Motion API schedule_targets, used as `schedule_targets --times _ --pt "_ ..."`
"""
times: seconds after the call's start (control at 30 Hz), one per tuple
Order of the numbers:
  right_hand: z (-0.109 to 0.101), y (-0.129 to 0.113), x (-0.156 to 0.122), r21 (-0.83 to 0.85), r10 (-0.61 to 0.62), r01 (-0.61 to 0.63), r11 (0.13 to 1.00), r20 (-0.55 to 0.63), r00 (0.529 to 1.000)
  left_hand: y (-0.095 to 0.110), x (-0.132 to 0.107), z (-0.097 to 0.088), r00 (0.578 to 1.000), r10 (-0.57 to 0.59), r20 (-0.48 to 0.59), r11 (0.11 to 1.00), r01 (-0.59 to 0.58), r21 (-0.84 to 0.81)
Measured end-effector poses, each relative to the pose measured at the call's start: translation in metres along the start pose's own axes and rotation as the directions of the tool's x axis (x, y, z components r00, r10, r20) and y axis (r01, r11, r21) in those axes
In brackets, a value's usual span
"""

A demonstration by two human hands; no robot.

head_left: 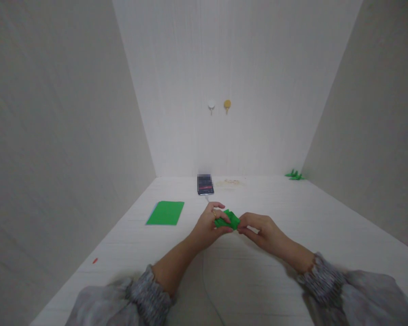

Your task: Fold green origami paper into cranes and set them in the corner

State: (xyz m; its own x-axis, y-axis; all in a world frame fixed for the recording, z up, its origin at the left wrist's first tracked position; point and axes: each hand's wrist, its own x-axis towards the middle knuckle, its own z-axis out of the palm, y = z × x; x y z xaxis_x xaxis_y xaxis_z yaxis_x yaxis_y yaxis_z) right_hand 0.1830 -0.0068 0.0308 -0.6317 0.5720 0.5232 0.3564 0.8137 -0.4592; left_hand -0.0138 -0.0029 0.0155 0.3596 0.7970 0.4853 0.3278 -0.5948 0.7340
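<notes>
Between my hands, above the middle of the white table, is a folded piece of green paper (234,220). My left hand (213,226), with a ring on one finger, grips its left part between thumb and fingers. The fingertips of my right hand (258,228) pinch its right end. Fingers cover part of the paper, so its full shape is hidden. A flat stack of green paper sheets (166,213) lies on the table to the left of my left hand.
A phone (206,184) stands near the back wall, with a white cable (206,280) running toward me under my hands. Several green folded pieces (295,175) sit in the back right corner. A small red object (95,261) lies at left. Two hooks (227,104) hang on the wall.
</notes>
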Motion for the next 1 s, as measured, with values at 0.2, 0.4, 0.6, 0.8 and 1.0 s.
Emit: schedule_targets --times 0.2,0.4,0.6,0.8,1.0 --pt "0.0 0.005 0.0 0.027 0.018 -0.018 0.999 -0.013 1.0 -0.007 0.002 0.001 1.0 0.024 0.008 1.0 -0.023 -0.009" --pt "-0.003 0.008 -0.002 -0.001 0.043 -0.043 0.999 -0.064 0.997 -0.013 0.001 0.002 0.999 -0.05 0.017 0.996 0.051 -0.068" --pt "-0.01 0.009 -0.005 -0.097 -0.157 0.162 0.982 0.052 0.986 -0.021 0.001 0.002 0.992 -0.099 0.08 0.988 0.108 -0.106" --pt "-0.011 0.008 -0.005 -0.078 -0.167 0.173 0.982 0.081 0.983 -0.018 0.002 -0.001 0.989 -0.13 0.067 0.986 0.136 -0.101" --pt "-0.003 0.002 -0.002 -0.009 0.015 -0.015 1.0 0.047 0.999 -0.008 0.002 0.001 0.995 -0.103 0.01 0.994 0.103 -0.036"
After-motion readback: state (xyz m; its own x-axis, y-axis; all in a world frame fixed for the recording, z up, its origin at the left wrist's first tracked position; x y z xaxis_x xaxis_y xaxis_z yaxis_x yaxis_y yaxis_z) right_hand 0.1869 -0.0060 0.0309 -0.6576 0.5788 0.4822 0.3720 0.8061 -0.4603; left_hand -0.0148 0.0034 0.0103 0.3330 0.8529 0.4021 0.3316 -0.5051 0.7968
